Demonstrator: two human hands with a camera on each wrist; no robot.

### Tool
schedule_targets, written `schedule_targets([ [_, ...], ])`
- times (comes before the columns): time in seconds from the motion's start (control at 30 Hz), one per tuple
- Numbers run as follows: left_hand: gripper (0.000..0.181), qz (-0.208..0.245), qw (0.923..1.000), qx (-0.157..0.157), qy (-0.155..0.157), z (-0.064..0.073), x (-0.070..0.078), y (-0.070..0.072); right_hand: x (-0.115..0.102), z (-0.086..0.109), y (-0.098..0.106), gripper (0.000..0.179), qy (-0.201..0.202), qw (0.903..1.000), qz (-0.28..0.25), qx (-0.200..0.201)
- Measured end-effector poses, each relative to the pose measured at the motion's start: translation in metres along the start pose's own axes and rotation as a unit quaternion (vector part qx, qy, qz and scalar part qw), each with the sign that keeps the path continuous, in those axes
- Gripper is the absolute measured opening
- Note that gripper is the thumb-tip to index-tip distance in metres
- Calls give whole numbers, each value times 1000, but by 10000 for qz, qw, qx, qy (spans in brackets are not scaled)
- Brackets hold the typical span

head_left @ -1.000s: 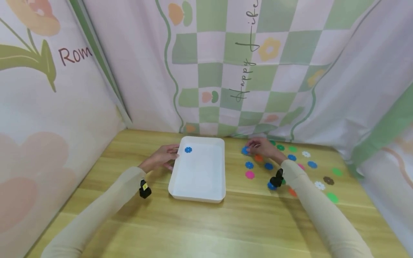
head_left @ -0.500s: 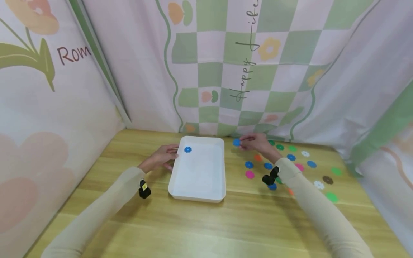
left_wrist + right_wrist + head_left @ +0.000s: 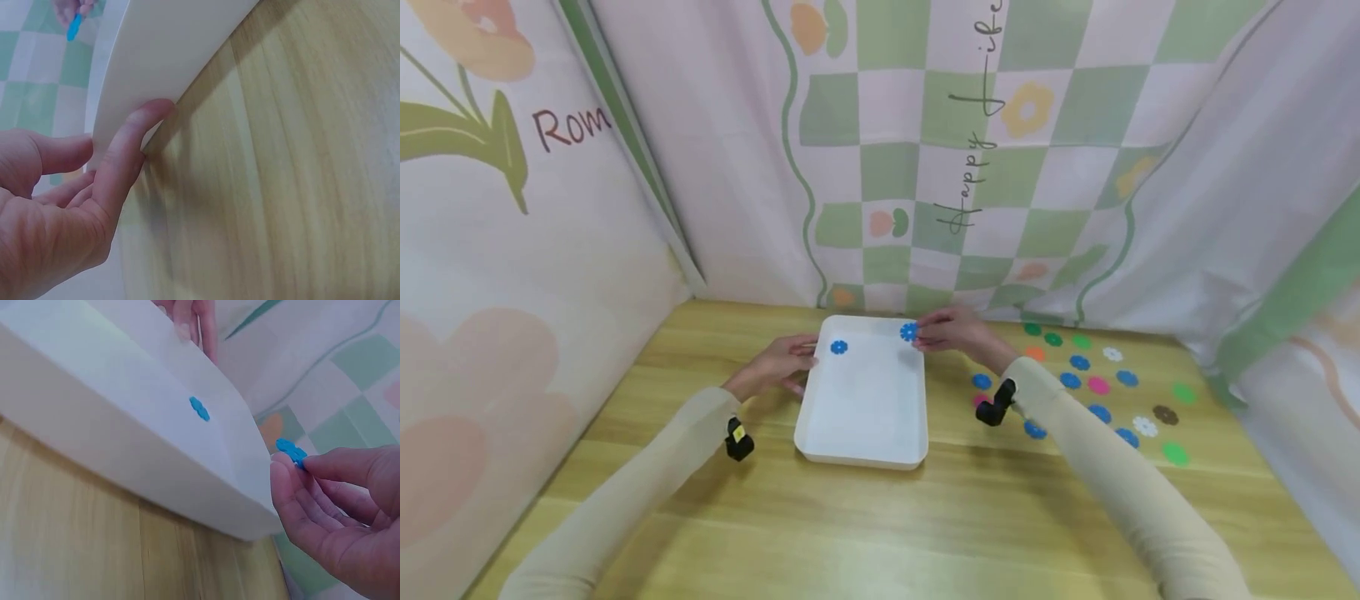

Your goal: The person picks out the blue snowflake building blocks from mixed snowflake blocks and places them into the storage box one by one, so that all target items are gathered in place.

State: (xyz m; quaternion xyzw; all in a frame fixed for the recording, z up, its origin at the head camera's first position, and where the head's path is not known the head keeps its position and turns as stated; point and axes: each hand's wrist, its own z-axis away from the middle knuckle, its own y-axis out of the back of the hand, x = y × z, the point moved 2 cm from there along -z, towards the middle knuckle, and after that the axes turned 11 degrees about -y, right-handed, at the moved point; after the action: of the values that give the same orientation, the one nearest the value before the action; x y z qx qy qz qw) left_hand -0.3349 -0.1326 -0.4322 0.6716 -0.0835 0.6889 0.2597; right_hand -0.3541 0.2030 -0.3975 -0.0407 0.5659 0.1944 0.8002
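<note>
A blue flower-shaped disc (image 3: 292, 452) is pinched between thumb and fingertips of my right hand (image 3: 956, 330). In the head view it overlaps the far right corner of a white rectangular tray (image 3: 861, 417). The right wrist view puts it just past the tray's rim. Another blue flower-shaped disc (image 3: 838, 347) lies inside the tray, toward the far left. My left hand (image 3: 777, 367) holds the tray's left side, thumb at the rim and fingers along the outer wall (image 3: 147, 69).
Several loose flower-shaped discs are scattered on the wooden table (image 3: 880, 533) to the right, among them a green disc (image 3: 1176, 454), a brown disc (image 3: 1165, 414) and a white disc (image 3: 1145, 426). A patterned curtain (image 3: 880, 175) borders the table's back.
My right hand has lifted the blue disc from among the loose ones and carried it left to the tray's far right corner. The left hand has stayed at the tray.
</note>
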Motion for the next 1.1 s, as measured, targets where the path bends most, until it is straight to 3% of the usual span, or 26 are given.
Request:
schedule_targets([
  [0.3,61,-15,9999,-33,-132,-2,0,1,-10,-13,-40,31,-244,9994,-57,-256],
  [0.53,60,-17,10000,27,45,-1,-3,-1,-13,-22,-66,29,-498,9984,81,-240],
  [0.87,59,-110,9999,112,64,0,-2,-1,-13,-35,-85,23,-707,9972,-101,-202],
  [1.1,59,-30,9999,122,63,0,-6,-1,-12,-41,-98,18,-639,9976,-92,-233],
])
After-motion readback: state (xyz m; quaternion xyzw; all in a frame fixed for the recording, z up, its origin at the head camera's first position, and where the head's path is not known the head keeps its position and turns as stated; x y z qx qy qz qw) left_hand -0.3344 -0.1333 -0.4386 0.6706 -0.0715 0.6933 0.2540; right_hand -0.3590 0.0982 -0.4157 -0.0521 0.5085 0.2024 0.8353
